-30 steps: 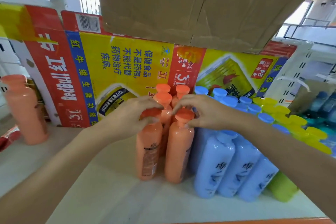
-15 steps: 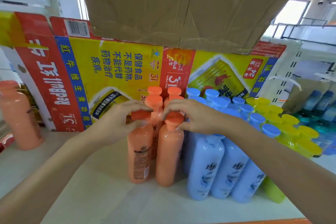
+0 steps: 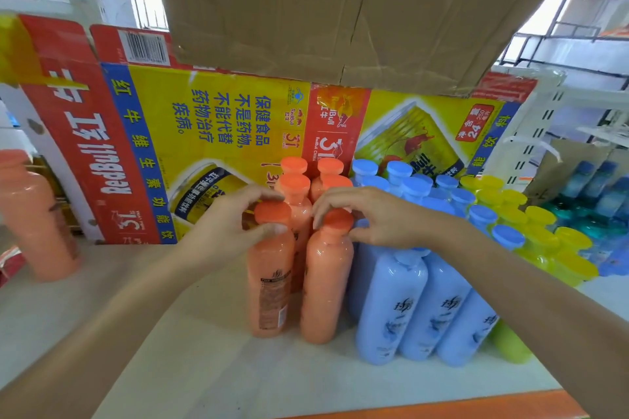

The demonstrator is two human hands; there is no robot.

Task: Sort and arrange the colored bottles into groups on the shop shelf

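Our left hand (image 3: 224,228) pinches the left orange bottle (image 3: 269,282) by its cap; our right hand (image 3: 374,218) likewise pinches the right orange bottle (image 3: 325,286). We should push both upright and snug beside the blue bottles (image 3: 408,303) under our right wrist.

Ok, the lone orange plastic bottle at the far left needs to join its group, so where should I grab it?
I'd wrap fingers round the mid-body of the lone orange plastic bottle, coming from its right. It stands upright and alone, with bare white shelf on that side and the printed cardboard carton close behind.
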